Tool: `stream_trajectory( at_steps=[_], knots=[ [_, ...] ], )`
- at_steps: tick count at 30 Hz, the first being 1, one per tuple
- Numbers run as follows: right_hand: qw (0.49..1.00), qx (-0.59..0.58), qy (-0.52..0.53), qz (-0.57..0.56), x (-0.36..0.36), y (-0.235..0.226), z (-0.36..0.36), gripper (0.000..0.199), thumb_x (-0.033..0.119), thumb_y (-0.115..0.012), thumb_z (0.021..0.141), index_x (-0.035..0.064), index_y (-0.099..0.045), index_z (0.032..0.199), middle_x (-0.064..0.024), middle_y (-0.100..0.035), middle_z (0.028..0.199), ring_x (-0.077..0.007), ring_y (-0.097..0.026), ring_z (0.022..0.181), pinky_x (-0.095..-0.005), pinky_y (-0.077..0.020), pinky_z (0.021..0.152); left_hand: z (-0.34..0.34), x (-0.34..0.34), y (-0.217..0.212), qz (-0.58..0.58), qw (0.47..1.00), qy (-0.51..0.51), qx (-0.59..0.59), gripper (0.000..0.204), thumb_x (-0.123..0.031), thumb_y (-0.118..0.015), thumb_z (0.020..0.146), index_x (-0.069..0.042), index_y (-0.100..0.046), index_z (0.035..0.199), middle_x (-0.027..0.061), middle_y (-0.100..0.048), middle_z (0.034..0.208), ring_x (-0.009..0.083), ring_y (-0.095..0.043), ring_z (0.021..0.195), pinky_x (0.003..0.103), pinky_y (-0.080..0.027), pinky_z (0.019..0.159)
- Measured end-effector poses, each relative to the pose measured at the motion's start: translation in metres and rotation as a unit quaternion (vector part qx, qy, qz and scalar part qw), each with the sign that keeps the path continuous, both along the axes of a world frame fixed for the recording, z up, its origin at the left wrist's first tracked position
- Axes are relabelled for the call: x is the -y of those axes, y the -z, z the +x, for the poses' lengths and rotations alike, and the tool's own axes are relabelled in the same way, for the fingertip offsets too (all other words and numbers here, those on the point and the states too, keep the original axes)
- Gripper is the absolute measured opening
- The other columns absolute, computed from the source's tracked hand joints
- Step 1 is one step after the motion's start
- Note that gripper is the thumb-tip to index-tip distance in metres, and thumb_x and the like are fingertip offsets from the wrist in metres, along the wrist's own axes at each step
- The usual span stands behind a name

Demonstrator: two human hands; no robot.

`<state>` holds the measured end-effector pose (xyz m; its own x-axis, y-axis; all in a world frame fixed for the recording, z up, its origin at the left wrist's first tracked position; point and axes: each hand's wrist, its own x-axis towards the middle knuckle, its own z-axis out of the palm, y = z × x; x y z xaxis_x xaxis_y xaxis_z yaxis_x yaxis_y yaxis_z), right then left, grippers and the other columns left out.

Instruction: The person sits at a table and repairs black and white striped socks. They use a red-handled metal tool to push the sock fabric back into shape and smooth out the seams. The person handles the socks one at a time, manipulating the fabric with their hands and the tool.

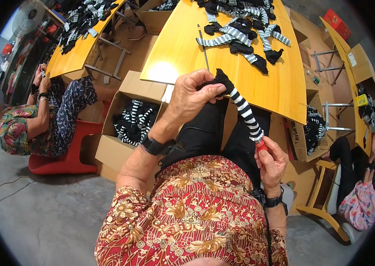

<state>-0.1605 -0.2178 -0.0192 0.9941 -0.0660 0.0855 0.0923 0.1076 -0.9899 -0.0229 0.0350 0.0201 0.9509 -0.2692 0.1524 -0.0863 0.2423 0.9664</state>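
A black-and-white striped sock [246, 113] with a black foot is stretched between my two hands, above my lap at the table's near edge. My left hand [189, 95] pinches the black toe end between thumb and fingers. Closed around a red handle [261, 146], my right hand [271, 164] holds it at the sock's ribbed cuff. Whatever extends from the handle is hidden inside the sock. On the yellow table [169, 53] ahead lies a thin dark rod [203, 44], beside a loose pile of grey-and-white striped socks [240, 33] with black feet.
An open cardboard box [145, 84] with striped socks stands left of my legs, another box [300, 142] at right. At far left a person [23, 119] sits on a red stool [70, 155] by a second table [70, 57]. Another person [360, 199] sits at far right near a wooden chair [320, 208].
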Motion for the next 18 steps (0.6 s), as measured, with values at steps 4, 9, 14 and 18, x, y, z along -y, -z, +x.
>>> stream_trajectory(
  at_steps=[4,9,14,18],
  knots=[
    [0.989,0.067,0.016,-0.129,-0.003,-0.010,0.002,0.034,0.006,-0.066,0.083,-0.0026,-0.063,0.116,-0.0062,-0.062,0.079,-0.0102,-0.052,0.061,-0.0235,-0.0423,0.056,-0.005,0.003,0.007,0.003,0.999,-0.029,0.018,0.013,-0.012,-0.067,0.090,0.000,-0.063,0.091,0.0039,-0.067,0.081,0.0083,-0.065,0.071,0.020,-0.052,0.062],
    [0.946,0.175,-0.039,-0.270,0.010,-0.032,0.012,0.035,0.002,-0.068,0.078,-0.0039,-0.064,0.111,-0.0095,-0.062,0.081,-0.0168,-0.058,0.070,-0.0276,-0.0457,0.064,-0.001,-0.014,-0.012,-0.029,0.999,0.026,-0.016,0.017,-0.016,-0.067,0.090,-0.004,-0.064,0.102,0.0012,-0.067,0.088,0.0075,-0.063,0.078,0.021,-0.049,0.072],
    [0.946,0.169,-0.043,-0.274,0.008,-0.035,0.012,0.035,0.002,-0.068,0.077,-0.0032,-0.064,0.112,-0.0097,-0.063,0.082,-0.0167,-0.058,0.070,-0.0274,-0.0460,0.065,0.001,-0.017,-0.013,-0.066,0.997,0.037,-0.019,0.024,-0.011,-0.070,0.086,-0.004,-0.064,0.108,0.0039,-0.070,0.094,0.0073,-0.064,0.082,0.020,-0.048,0.070],
    [0.975,0.087,-0.044,-0.201,0.008,-0.029,0.005,0.036,0.005,-0.068,0.079,-0.0019,-0.064,0.114,-0.0081,-0.065,0.085,-0.0133,-0.057,0.067,-0.0248,-0.0456,0.063,-0.001,-0.012,-0.011,-0.084,0.996,-0.036,0.020,0.037,-0.007,-0.071,0.083,-0.003,-0.061,0.119,0.0058,-0.072,0.095,0.0076,-0.065,0.083,0.019,-0.049,0.070]
  ],
)
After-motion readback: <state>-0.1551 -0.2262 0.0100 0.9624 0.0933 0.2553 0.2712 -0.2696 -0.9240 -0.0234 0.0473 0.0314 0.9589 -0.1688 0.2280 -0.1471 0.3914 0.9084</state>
